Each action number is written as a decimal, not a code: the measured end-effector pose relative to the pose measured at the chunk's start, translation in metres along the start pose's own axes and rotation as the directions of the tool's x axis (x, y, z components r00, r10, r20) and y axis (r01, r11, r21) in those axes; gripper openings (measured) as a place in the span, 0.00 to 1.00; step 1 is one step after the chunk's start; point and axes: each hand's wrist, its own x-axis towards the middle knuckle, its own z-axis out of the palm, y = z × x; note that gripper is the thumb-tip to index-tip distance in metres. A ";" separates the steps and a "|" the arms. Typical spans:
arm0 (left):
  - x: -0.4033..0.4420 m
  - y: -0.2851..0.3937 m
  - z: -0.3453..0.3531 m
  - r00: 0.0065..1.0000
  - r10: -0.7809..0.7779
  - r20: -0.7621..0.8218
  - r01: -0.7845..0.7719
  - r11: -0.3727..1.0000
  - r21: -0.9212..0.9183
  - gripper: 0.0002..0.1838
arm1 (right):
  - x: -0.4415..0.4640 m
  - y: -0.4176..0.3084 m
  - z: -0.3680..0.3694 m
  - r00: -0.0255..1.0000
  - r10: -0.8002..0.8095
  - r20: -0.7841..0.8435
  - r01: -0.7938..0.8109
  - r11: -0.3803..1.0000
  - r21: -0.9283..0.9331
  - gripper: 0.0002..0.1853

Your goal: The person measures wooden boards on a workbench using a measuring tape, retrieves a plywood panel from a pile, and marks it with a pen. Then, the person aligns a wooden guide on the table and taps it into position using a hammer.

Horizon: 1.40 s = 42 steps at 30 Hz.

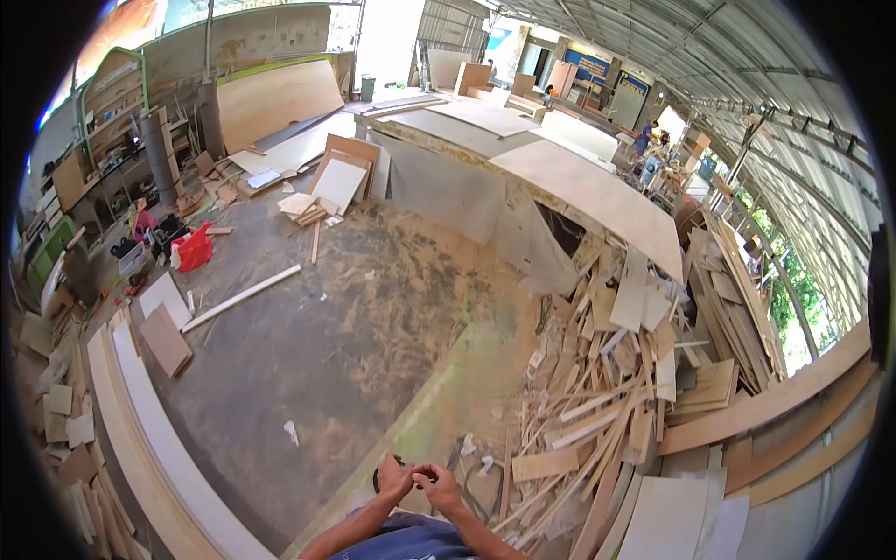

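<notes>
Both of my hands are held together in front of my body, low in the head view. My left hand (pixel 395 477) is closed around a black rounded object (pixel 376 481); only its dark edge shows beside the fingers, so its kind is unclear. Close beside it, my right hand (pixel 437 487) is closed with the fingertips pinched together toward the left hand. Whatever lies between those fingertips is too small to make out. Below the hands is my blue shirt (pixel 411 539).
Wood offcuts (pixel 597 411) are heaped at the right. Long boards (pixel 154 448) lie at the left. Sawdust covers the floor (pixel 308 364). A large worktable (pixel 597 182) stands ahead, and a red bag (pixel 192 248) sits far left. A person (pixel 644 138) is in the background.
</notes>
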 end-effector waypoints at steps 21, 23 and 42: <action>0.432 0.273 -0.037 0.989 0.104 -0.104 -0.104 0.995 0.013 0.27 | 0.516 -0.147 -0.036 0.976 -0.028 0.215 0.057 0.990 -0.131 0.08; 0.484 0.302 -0.043 0.978 0.118 -0.170 -0.117 0.993 0.014 0.27 | 0.564 -0.171 -0.040 0.945 -0.026 0.325 0.074 0.988 -0.137 0.08; 0.958 0.499 -0.095 0.980 0.035 -0.197 -0.089 0.958 -0.274 0.17 | 1.015 -0.213 -0.152 0.945 0.213 -0.248 -0.188 0.975 0.119 0.09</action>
